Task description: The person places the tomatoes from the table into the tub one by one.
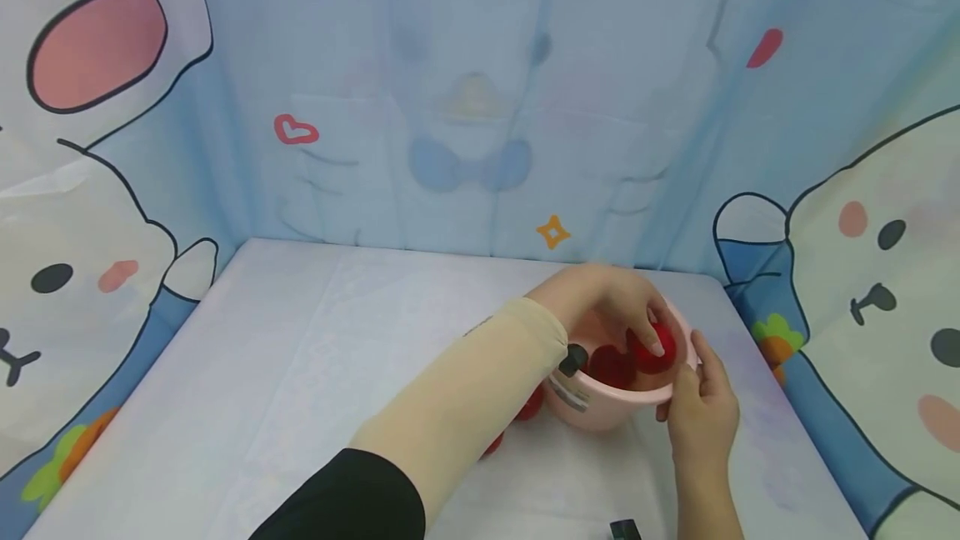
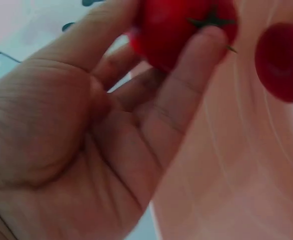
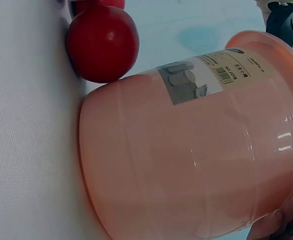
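A pink plastic bucket (image 1: 592, 411) stands on the table's right side. My left hand (image 1: 618, 298) reaches over its rim and, inside it, holds a red tomato (image 1: 654, 348) between thumb and fingers. The left wrist view shows the green stem end of this tomato (image 2: 171, 30). Another tomato (image 1: 611, 367) lies in the bucket, lower down. My right hand (image 1: 703, 407) grips the bucket's rim on the right. In the right wrist view, its fingers (image 3: 281, 220) show at the rim, and a label (image 3: 226, 72) marks the bucket's side.
Outside the bucket, a tomato (image 3: 102, 44) touches its base on the left. Another tomato (image 1: 492, 444) is partly hidden behind the left forearm. A small black object (image 1: 625, 530) shows at the front edge of the view. A printed cloth (image 1: 450, 215) hangs behind the white table (image 1: 315, 340).
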`<action>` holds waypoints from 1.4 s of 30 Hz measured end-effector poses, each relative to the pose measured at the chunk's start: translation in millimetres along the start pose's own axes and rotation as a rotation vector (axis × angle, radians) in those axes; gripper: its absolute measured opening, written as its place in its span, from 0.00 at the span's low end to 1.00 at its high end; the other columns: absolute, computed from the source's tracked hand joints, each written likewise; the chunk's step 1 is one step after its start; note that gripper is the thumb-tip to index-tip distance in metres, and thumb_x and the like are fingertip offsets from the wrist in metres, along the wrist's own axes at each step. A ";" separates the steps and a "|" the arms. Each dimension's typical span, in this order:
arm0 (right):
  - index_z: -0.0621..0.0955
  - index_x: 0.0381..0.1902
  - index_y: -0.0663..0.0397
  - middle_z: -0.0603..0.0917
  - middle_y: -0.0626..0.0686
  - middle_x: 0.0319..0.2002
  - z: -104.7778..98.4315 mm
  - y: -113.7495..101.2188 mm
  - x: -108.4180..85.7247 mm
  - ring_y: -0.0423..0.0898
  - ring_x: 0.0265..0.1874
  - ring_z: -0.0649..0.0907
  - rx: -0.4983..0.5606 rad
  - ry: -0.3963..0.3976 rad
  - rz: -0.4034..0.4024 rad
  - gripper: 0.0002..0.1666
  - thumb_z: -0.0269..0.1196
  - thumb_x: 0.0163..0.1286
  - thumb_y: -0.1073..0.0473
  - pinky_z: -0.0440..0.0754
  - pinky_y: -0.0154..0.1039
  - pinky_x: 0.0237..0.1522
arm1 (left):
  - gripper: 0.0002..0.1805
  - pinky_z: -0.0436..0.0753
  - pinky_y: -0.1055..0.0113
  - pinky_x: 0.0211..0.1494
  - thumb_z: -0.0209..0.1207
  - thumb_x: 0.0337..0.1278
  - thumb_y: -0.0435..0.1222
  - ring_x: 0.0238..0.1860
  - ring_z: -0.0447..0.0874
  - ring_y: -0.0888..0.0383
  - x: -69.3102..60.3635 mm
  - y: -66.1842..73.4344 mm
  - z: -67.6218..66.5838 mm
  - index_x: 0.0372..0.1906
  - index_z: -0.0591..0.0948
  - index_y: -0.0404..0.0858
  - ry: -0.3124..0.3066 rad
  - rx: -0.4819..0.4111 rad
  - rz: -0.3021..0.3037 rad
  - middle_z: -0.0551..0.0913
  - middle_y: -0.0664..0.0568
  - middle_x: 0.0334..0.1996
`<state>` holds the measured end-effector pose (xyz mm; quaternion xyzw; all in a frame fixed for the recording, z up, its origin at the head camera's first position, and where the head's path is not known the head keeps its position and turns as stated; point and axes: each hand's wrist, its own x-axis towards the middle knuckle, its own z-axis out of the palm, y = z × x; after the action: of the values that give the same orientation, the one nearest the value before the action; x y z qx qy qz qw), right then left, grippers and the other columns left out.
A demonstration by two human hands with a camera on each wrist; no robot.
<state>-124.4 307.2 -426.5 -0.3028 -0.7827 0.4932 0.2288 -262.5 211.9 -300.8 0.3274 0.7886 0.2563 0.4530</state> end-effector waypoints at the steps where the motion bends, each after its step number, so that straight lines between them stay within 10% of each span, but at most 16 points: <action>1: 0.63 0.72 0.17 0.76 0.50 0.30 0.0 0.1 -0.1 0.47 0.15 0.77 -0.001 0.001 -0.004 0.29 0.48 0.76 0.48 0.80 0.29 0.22 | 0.20 0.87 0.66 0.48 0.66 0.58 0.30 0.47 0.79 0.61 0.8 -0.7 0.7 0.56 0.80 0.44 -0.002 -0.009 -0.012 0.80 0.56 0.45; 28: 0.63 0.73 0.20 0.74 0.49 0.28 -0.8 -1.0 -0.8 0.45 0.15 0.76 0.004 -0.004 -0.029 0.29 0.46 0.77 0.49 0.79 0.29 0.20 | 0.19 0.85 0.73 0.46 0.61 0.65 0.35 0.47 0.83 0.64 7.8 -5.1 0.0 0.60 0.80 0.44 0.018 0.041 0.111 0.82 0.60 0.48; 42: 0.62 0.72 0.17 0.76 0.51 0.32 2.5 0.8 3.0 0.47 0.15 0.76 0.001 -0.003 -0.001 0.28 0.47 0.77 0.46 0.78 0.30 0.20 | 0.25 0.84 0.73 0.50 0.60 0.67 0.39 0.46 0.86 0.65 -37.6 -15.2 -22.1 0.67 0.74 0.45 0.145 0.061 0.287 0.79 0.57 0.60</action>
<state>-128.0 308.0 -428.1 -0.3014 -0.7831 0.4938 0.2281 -272.2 171.4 -280.7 0.4310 0.7718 0.3171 0.3436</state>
